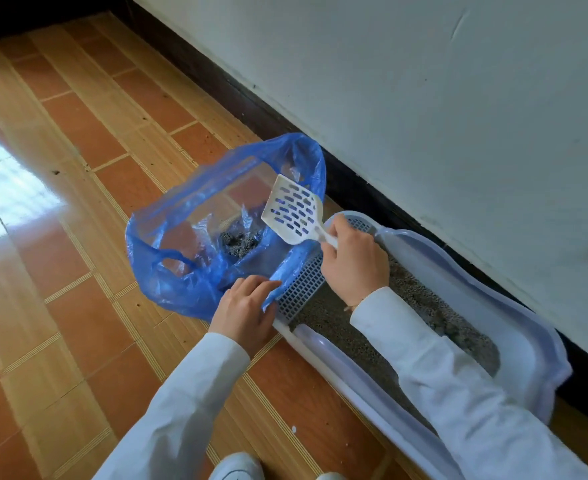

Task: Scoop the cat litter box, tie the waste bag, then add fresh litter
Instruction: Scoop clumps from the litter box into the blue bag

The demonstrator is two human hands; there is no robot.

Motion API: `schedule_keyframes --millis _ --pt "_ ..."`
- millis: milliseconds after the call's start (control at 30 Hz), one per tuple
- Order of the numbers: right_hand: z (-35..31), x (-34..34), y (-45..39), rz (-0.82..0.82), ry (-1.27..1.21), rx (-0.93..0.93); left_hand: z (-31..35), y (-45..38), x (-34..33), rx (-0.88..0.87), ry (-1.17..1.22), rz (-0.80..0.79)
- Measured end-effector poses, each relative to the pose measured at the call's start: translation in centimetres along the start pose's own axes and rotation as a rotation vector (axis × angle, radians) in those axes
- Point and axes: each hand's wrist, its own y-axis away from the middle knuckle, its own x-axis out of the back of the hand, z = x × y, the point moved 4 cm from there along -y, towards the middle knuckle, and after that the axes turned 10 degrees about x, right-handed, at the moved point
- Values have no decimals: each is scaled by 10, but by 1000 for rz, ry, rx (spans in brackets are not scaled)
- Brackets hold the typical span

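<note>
A blue plastic waste bag [181,271] lies open on the floor with a small pile of grey litter clumps [239,240] inside. My left hand [246,311] grips the bag's near edge by the litter box. My right hand [353,259] holds the handle of a white slotted scoop [291,209], whose empty blade is tilted over the bag's mouth. The pale lilac litter box [514,320] sits along the wall, filled with grey-brown litter [424,306], with a grated step [303,285] at its left end. My right sleeve crosses over the litter.
A white wall [459,98] with a dark baseboard [216,84] runs directly behind the box. The tiled floor [78,237] spreads to the left with a bright glare patch. White shoes [239,467] show at the bottom edge.
</note>
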Motion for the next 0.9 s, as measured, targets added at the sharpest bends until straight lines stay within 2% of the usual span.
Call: schedule_keyframes --millis 200,267,367,500,667,900 --pt "67 20 81 -26 -459 -498 16 -12 -11 -73 -11 -28" --pt "92 26 116 -48 -515 -664 21 -16 -17 -94 -36 -49" --pt "124 37 154 -88 -458 -806 25 -21 -26 -115 -69 -82" --pt "146 41 164 -177 -370 -873 29 -22 -33 -122 -80 -96" --pt "147 30 139 -158 -392 -882 30 -22 -34 -152 -85 -83" --pt "137 -9 107 -32 -609 -926 26 -19 -37 -174 -96 -85"
